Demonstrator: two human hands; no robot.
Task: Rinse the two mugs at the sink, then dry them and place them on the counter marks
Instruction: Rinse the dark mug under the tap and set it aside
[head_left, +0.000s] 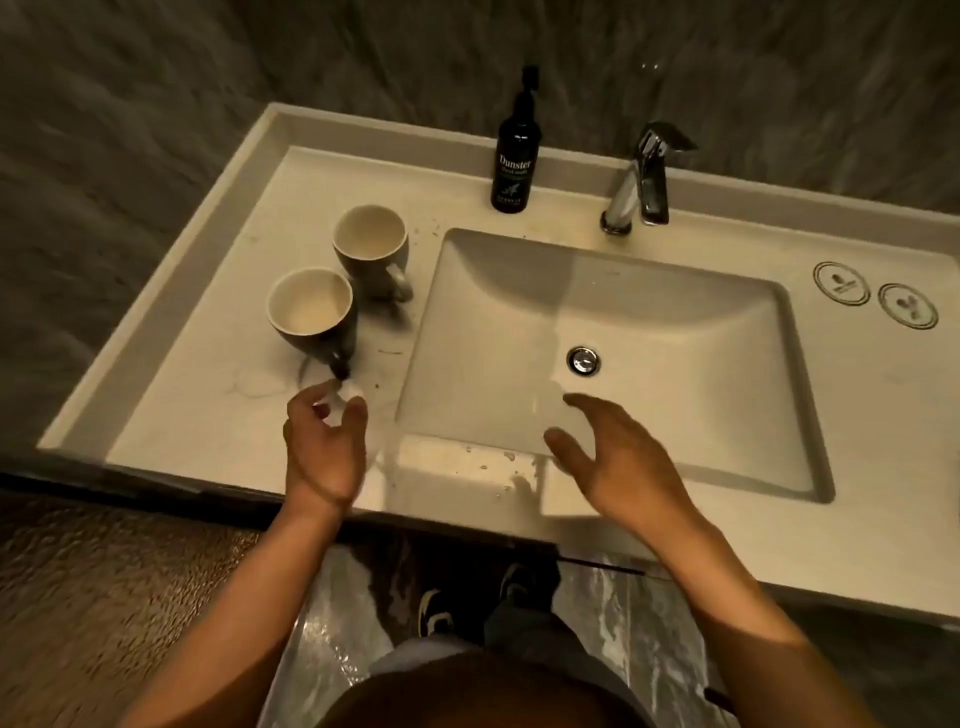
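Note:
Two dark mugs with cream insides stand upright on the counter left of the sink basin (675, 332). The near mug (310, 312) has its handle pointing toward me; the far mug (370, 244) has its handle to the right. My left hand (324, 447) hovers just below the near mug's handle, fingers loosely curled, holding nothing. My right hand (608, 457) is over the front rim of the basin, fingers spread and relaxed. Two round marks, one mark (840, 283) and the other mark (907, 305), sit on the counter right of the basin.
A dark soap bottle (514, 156) stands at the back of the counter beside a chrome tap (636, 182). A drain plug (583, 359) lies in the basin floor. Water drops speckle the counter's front edge. My feet are on the floor below.

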